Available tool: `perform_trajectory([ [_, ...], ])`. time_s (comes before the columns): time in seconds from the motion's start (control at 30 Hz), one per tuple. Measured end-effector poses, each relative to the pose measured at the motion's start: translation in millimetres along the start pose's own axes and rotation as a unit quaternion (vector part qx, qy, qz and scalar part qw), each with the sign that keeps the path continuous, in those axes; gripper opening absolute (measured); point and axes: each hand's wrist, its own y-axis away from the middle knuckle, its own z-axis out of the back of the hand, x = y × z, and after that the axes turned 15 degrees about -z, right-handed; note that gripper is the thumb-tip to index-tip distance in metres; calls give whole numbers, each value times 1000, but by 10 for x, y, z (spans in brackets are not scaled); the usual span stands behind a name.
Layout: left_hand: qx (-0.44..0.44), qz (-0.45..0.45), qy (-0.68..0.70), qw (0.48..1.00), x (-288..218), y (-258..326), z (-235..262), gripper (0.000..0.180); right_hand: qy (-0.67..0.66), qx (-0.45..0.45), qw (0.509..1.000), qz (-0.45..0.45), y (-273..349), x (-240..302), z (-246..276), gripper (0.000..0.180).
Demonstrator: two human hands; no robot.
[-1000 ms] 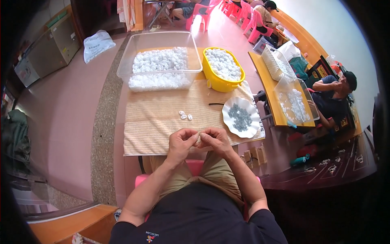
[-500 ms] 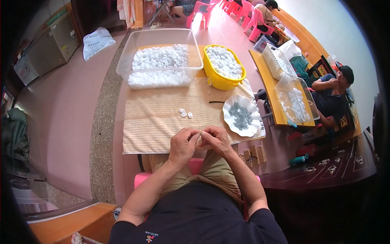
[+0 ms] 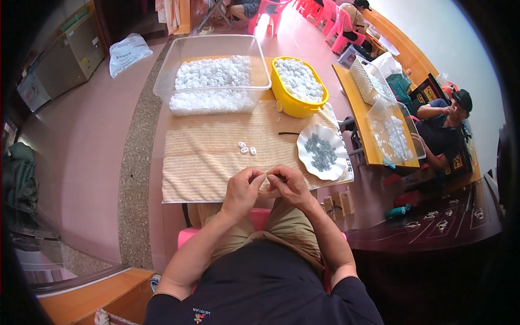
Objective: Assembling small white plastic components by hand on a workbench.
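My left hand [image 3: 243,189] and my right hand [image 3: 289,186] meet fingertip to fingertip over the near edge of the towel-covered table [image 3: 200,162]. Both are closed in a pinch, and whatever sits between the fingers is too small and hidden to name. Just beyond them lie several small white oval plastic pieces [image 3: 245,150] with dark holes. To the right, a white scalloped plate [image 3: 338,142] holds a pile of small grey translucent parts [image 3: 320,153]. A short black strip [image 3: 288,133] rests on the towel beside the plate.
At the table's far side stand a clear plastic bin [image 3: 211,47] and a yellow tub [image 3: 301,110], both filled with white pieces. On the right, another person [image 3: 441,127] sits at a wooden bench [image 3: 355,116] with a clear bin of white pieces. A white bag [image 3: 129,54] lies on the floor.
The view has shifted slightly. My hands keep the same pinch, with little visible movement. The person at the right has lowered their head a little toward a raised hand.
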Motion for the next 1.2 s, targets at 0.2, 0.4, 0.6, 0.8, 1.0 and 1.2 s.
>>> perform_trajectory([
  [0.2, -10, 89, 106, 990, 121, -15, 13, 18, 85, -39, 995, 22, -13, 67, 31, 9],
  [0.4, -26, 98, 137, 985, 161, -78, 38, 20, 42, -88, 995, 8, -207, 48, 157, 14],
  [0.6, -28, 92, 160, 982, 207, -86, 30, 20, 98, -108, 989, 7, -439, 27, 211, 13],
  [0.8, -29, 99, 167, 980, 169, -69, 42, 15, 171, -115, 978, 23, -522, 60, 217, 14],
  [1.0, -33, 95, 161, 982, 181, -68, 46, 19, 127, -134, 980, 75, -473, 54, 177, 20],
  [1.2, -14, 40, 100, 994, 177, -41, 5, 15, -39, 54, 996, -57, -207, 144, 43, 21],
])
